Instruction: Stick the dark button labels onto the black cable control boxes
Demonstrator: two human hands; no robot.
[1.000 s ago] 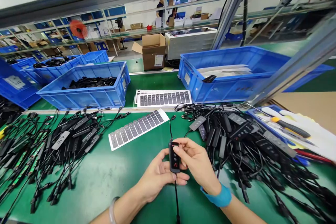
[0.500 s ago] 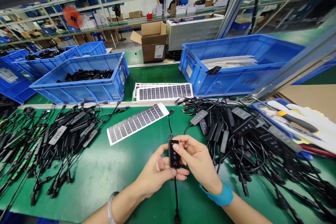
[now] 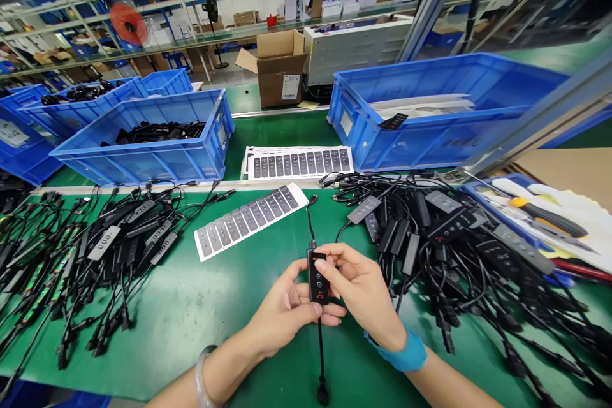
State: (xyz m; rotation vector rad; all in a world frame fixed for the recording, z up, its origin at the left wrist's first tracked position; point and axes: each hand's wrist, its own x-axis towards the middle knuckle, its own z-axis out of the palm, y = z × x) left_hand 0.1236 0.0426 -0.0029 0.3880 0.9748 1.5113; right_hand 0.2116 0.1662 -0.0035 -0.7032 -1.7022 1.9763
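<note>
A small black inline controller (image 3: pixel 318 282) with a cable at each end stands upright in front of me. Its dark face label has round button marks and red print. My left hand (image 3: pixel 287 303) grips the body from the left and below, fingers behind it. My right hand (image 3: pixel 356 284) has its thumb pressed on the label's upper part, with fingers curled at the top right edge. The lower cable (image 3: pixel 321 354) hangs to a plug near the bottom. Beyond the hands lies a white sheet of grey labels (image 3: pixel 251 220), slanted on the green bench.
Piles of cabled controllers lie left (image 3: pixel 129 236) and right (image 3: pixel 430 236). Another label stack (image 3: pixel 300 164) sits behind, between a blue bin (image 3: pixel 143 162) of black parts and a larger blue bin (image 3: pixel 401 150). A tool tray (image 3: pixel 507 213) with pliers (image 3: pixel 549 217) is at right.
The hands keep the same grip on the controller, with the right thumb still on its face. The view has shifted slightly.
</note>
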